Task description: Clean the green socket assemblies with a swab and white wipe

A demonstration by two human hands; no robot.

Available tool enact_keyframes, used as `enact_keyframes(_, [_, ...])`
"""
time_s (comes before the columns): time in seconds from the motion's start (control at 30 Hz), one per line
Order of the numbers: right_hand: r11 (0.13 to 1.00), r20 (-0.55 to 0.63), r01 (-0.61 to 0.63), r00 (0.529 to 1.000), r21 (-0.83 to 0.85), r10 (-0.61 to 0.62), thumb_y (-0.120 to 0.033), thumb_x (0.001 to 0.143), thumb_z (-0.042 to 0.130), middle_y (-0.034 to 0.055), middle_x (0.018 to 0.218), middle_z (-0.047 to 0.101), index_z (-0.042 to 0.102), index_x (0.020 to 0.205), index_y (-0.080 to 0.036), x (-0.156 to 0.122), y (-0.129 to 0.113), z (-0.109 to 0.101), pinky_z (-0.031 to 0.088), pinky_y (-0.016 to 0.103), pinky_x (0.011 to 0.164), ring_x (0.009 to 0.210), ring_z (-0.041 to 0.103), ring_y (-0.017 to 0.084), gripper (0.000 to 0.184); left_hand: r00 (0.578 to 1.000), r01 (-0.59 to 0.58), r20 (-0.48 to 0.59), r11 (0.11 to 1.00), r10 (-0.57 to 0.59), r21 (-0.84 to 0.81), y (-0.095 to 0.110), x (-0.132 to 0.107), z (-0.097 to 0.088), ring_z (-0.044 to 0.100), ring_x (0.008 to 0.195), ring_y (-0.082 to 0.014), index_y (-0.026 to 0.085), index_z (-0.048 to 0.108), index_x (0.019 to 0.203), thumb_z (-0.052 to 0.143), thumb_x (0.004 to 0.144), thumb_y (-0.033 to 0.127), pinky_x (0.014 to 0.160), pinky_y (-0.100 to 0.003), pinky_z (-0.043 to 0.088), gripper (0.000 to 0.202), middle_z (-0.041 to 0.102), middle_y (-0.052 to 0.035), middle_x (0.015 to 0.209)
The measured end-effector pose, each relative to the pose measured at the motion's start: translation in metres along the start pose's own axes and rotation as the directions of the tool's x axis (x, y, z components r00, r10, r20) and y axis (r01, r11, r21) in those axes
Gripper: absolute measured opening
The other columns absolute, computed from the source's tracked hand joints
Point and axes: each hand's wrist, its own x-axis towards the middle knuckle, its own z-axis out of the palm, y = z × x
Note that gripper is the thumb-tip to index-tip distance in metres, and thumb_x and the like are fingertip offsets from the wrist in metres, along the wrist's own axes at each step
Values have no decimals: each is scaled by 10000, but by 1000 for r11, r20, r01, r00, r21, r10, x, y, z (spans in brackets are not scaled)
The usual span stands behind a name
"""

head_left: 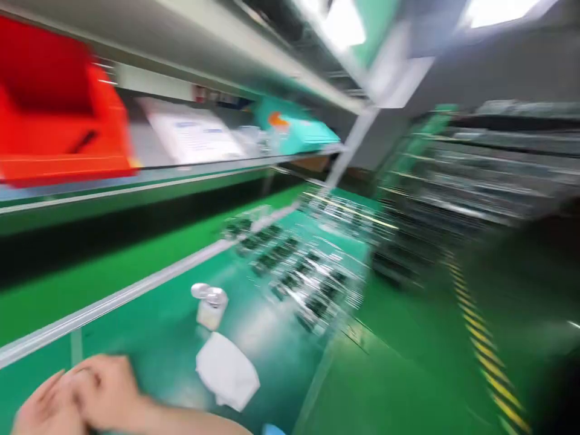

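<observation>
At the lower left edge my left hand (45, 408) and my right hand (106, 386) are pressed together over the green bench mat. Their fingers look curled and closed against each other. Blur hides whether anything is between them. My right forearm reaches in from the bottom. To the right of the hands lies a white cloth or paper wipe (228, 371). Just behind it stands a small whitish bottle (212, 308) with its flip lid raised.
Blurred racks of dark parts (299, 272) cover the bench's far end. Above runs a shelf holding a red bin (67, 139), white papers (193, 133) and a teal box (301, 130). A shelved rack (471, 169) stands at right, near yellow-black floor tape (483, 344).
</observation>
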Motion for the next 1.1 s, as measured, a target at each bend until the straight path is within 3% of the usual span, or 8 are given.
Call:
enact_keyframes(0.07, [988, 76, -49, 996, 145, 38, -371, 1024, 460, 42, 859, 673, 650, 921, -140, 4, -7, 25, 568, 271, 670, 725, 653, 137, 316, 996, 15, -86, 998, -20, -61, -6, 30, -6, 631, 860, -183, 145, 606, 1076, 568, 933, 385, 742, -343, 569, 282, 631, -57, 1037])
enact_keyframes(0.13, [959, 171, -121, 982, 257, 78, -405, 1039, 335, 80, 888, 706, 675, 913, -168, 9, -2, 32, 570, 266, 690, 756, 677, 158, 433, 987, 10, -158, 994, -28, -112, -14, 58, -15, 629, 792, -151, 128, 615, 1005, 588, 926, 359, 718, -321, 562, 246, 643, -55, 940])
enact_keyframes(0.27, [905, 336, -257, 932, 340, 138, -566, 915, 490, 146, 982, 719, 672, 1025, -148, 36, 32, 43, 582, 303, 713, 834, 704, 232, 469, 982, -40, -186, 981, 3, -191, -31, 96, -26, 628, 678, -134, 129, 634, 898, 593, 887, 270, 659, -260, 535, 147, 653, -36, 752])
enact_keyframes(0.33, [885, 392, -377, 884, 272, 255, -665, 817, 549, 142, 964, 728, 686, 1014, -161, 43, 44, 50, 588, 308, 689, 787, 714, 245, 558, 986, -53, -168, 974, 16, -221, -38, 104, -24, 634, 676, -134, 140, 637, 883, 553, 877, 252, 644, -237, 521, 140, 665, -49, 764])
enact_keyframes(0.4, [867, 412, -443, 850, 226, 327, -729, 740, 576, 138, 934, 733, 700, 988, -171, 44, 47, 52, 590, 312, 671, 758, 716, 254, 622, 987, -54, -157, 969, 16, -242, -43, 107, -22, 635, 711, -139, 144, 631, 879, 524, 869, 239, 668, -237, 513, 143, 664, -56, 791])
enact_keyframes(0.5, [858, 415, -467, 838, 214, 353, -749, 691, 606, 134, 891, 734, 712, 966, -175, 42, 42, 49, 592, 312, 668, 749, 715, 257, 645, 991, -43, -137, 965, 8, -258, -45, 105, -21, 611, 726, -139, 145, 621, 873, 506, 850, 201, 694, -241, 497, 130, 642, -51, 788])
enact_keyframes(1.1, [857, 401, -456, 850, 239, 340, -725, 694, 617, 140, 840, 728, 709, 969, -160, 42, 39, 52, 598, 319, 659, 715, 708, 252, 635, 996, -26, -90, 969, 4, -247, -42, 106, -28, 572, 729, -128, 146, 609, 877, 441, 764, 34, 701, -234, 467, 231, 604, -37, 817])
